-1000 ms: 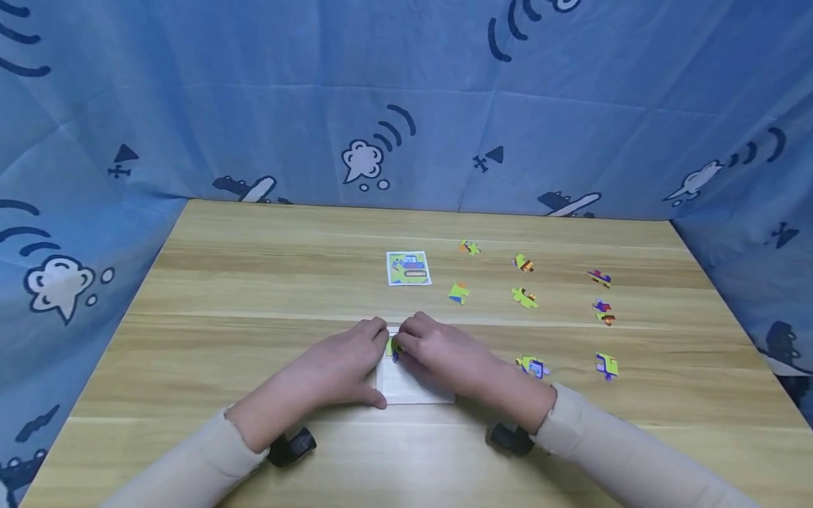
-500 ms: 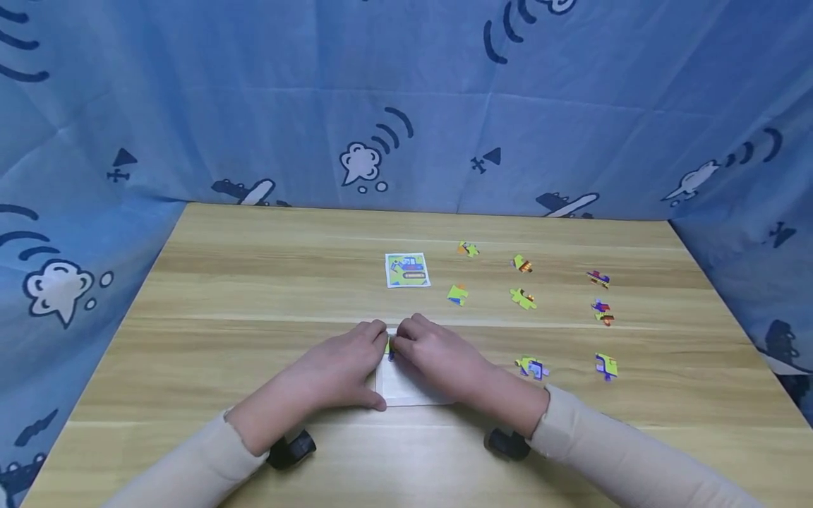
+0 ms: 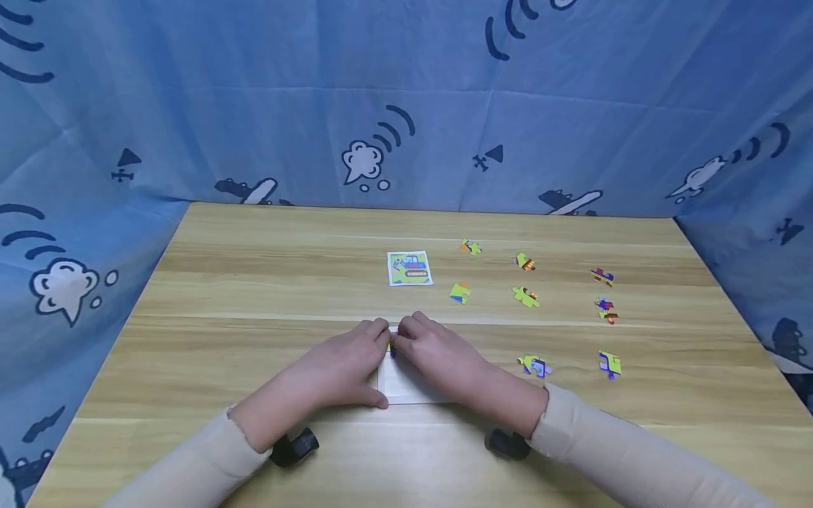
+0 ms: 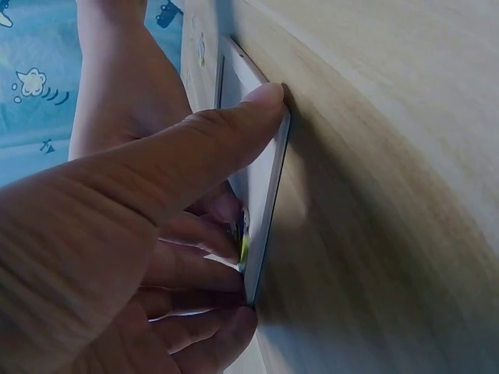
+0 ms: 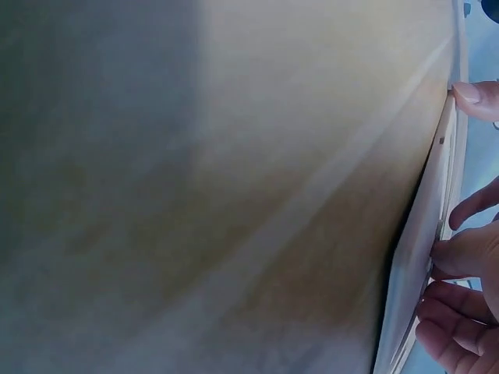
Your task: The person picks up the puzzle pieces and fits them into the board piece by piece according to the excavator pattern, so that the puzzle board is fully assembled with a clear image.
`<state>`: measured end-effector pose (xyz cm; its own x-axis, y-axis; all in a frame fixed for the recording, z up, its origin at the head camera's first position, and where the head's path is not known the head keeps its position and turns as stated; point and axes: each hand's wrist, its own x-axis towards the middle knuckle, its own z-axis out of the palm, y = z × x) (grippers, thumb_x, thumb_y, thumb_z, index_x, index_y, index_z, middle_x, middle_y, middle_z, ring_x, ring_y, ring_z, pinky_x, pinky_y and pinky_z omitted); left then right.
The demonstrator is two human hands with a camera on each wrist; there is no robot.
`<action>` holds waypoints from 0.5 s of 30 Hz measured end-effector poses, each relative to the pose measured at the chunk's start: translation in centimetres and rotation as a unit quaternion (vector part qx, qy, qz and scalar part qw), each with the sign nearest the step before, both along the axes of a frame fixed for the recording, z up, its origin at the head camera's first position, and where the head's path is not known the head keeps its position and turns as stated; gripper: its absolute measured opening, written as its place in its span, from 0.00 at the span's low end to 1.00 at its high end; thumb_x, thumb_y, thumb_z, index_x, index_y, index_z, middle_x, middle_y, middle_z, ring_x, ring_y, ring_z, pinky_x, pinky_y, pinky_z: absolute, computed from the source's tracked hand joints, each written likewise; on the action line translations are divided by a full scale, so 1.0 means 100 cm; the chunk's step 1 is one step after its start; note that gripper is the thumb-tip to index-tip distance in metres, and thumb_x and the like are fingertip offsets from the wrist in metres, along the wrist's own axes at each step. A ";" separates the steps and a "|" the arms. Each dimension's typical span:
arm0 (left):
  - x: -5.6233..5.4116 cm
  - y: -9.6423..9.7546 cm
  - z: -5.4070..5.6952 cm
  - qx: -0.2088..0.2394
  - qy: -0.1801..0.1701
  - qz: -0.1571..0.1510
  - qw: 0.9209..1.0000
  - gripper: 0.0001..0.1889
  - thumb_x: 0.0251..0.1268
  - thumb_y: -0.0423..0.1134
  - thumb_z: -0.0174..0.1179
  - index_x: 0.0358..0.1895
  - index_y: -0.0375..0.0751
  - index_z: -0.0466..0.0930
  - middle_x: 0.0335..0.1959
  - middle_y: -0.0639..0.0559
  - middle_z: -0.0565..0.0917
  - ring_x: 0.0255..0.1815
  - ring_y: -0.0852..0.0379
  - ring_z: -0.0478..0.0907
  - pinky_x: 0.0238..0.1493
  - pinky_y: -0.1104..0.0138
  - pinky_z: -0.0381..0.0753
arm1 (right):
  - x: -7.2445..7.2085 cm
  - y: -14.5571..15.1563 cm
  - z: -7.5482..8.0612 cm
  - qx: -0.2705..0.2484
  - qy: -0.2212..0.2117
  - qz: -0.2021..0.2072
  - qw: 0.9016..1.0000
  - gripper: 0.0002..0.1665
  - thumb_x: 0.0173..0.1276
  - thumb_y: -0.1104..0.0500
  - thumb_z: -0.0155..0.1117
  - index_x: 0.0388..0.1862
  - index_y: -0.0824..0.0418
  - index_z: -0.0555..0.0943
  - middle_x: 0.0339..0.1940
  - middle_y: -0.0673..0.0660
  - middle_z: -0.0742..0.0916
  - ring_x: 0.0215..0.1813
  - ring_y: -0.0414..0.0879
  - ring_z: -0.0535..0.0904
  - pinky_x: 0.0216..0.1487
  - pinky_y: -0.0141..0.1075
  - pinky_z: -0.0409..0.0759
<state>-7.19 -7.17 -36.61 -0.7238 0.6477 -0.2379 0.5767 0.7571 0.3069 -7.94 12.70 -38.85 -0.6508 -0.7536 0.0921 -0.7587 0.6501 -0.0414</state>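
Observation:
A white puzzle tray (image 3: 406, 386) lies on the wooden table between both hands. The left hand (image 3: 343, 363) holds its left side, with the thumb at the near left corner and the fingers by the far one; the left wrist view shows this thumb (image 4: 261, 97) on the tray's edge. Over the tray's far left corner, the right hand (image 3: 441, 358) pinches a small yellow-green and dark jigsaw piece (image 4: 244, 251). Most of that piece is hidden behind fingers. In the right wrist view, the tray (image 5: 421, 226) appears edge-on beside the right fingers.
Behind the tray lies a square picture card (image 3: 410, 269) of an excavator. Several loose jigsaw pieces are spread to the right, among them a green one (image 3: 525, 296) and a blue-and-green one (image 3: 535, 365). A blue patterned cloth (image 3: 432, 106) hangs around the table.
The right fingers have shifted slightly left toward the tray's far left corner, covering more of the jigsaw piece. The left hand keeps its place on the tray.

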 end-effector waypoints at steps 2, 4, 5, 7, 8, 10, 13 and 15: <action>-0.001 0.000 0.000 0.002 0.000 -0.002 1.000 0.49 0.52 0.57 0.80 0.70 0.28 0.71 0.64 0.43 0.76 0.63 0.50 0.75 0.67 0.60 0.82 | 0.000 0.000 0.001 -0.005 -0.017 -0.006 1.000 0.16 0.69 0.67 0.70 0.55 0.62 0.87 0.47 0.55 0.86 0.49 0.46 0.79 0.50 0.36 0.87; -0.001 0.000 -0.001 0.003 0.000 -0.005 1.000 0.49 0.52 0.57 0.80 0.70 0.28 0.71 0.65 0.43 0.75 0.64 0.50 0.74 0.67 0.60 0.82 | -0.001 0.000 0.001 -0.009 -0.034 -0.012 0.999 0.15 0.69 0.67 0.69 0.55 0.61 0.88 0.47 0.55 0.85 0.49 0.46 0.79 0.50 0.36 0.87; -0.001 0.000 -0.001 0.003 0.000 -0.007 1.000 0.49 0.52 0.57 0.80 0.71 0.28 0.71 0.65 0.44 0.75 0.64 0.50 0.74 0.68 0.60 0.82 | -0.001 0.000 0.002 -0.011 -0.042 -0.016 0.999 0.15 0.70 0.67 0.69 0.54 0.61 0.88 0.47 0.55 0.85 0.49 0.46 0.79 0.49 0.36 0.87; -0.001 0.000 -0.001 0.003 -0.002 -0.009 1.000 0.49 0.52 0.57 0.80 0.71 0.28 0.71 0.66 0.44 0.75 0.65 0.50 0.74 0.68 0.60 0.82 | -0.001 0.001 0.002 -0.018 -0.054 -0.021 0.998 0.14 0.71 0.66 0.68 0.53 0.60 0.88 0.47 0.55 0.85 0.49 0.46 0.79 0.49 0.37 0.87; -0.001 0.000 -0.001 0.004 -0.003 -0.008 1.000 0.49 0.52 0.57 0.80 0.71 0.28 0.70 0.66 0.44 0.75 0.65 0.50 0.74 0.68 0.60 0.82 | -0.002 0.001 0.003 -0.020 -0.057 -0.022 0.998 0.13 0.71 0.66 0.68 0.53 0.60 0.88 0.47 0.55 0.84 0.49 0.46 0.79 0.49 0.37 0.87; -0.001 0.000 -0.001 0.002 -0.003 -0.006 1.000 0.49 0.52 0.57 0.80 0.71 0.29 0.71 0.66 0.44 0.75 0.65 0.50 0.74 0.68 0.59 0.82 | -0.002 0.001 0.004 -0.022 -0.062 -0.021 0.998 0.13 0.72 0.65 0.68 0.54 0.60 0.88 0.48 0.55 0.84 0.49 0.47 0.78 0.49 0.37 0.87; -0.001 0.001 0.000 0.000 -0.001 -0.003 1.000 0.49 0.52 0.57 0.80 0.71 0.29 0.71 0.65 0.44 0.75 0.63 0.50 0.74 0.67 0.60 0.83 | -0.002 0.001 0.006 -0.024 -0.078 -0.023 0.996 0.13 0.74 0.63 0.67 0.56 0.60 0.87 0.49 0.55 0.84 0.51 0.47 0.79 0.50 0.38 0.88; -0.001 0.001 0.000 -0.005 0.000 -0.001 1.000 0.48 0.51 0.57 0.81 0.70 0.29 0.72 0.63 0.45 0.76 0.61 0.51 0.75 0.66 0.60 0.83 | -0.003 0.003 0.007 -0.026 -0.097 -0.024 0.995 0.16 0.75 0.60 0.67 0.59 0.61 0.86 0.52 0.55 0.85 0.54 0.48 0.79 0.54 0.39 0.88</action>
<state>-7.28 -7.04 -36.57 -0.7230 0.6464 -0.2440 0.5777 0.7592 0.2998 -8.21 13.00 -38.16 -0.6945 -0.7195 -0.0010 -0.7021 0.6780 -0.2178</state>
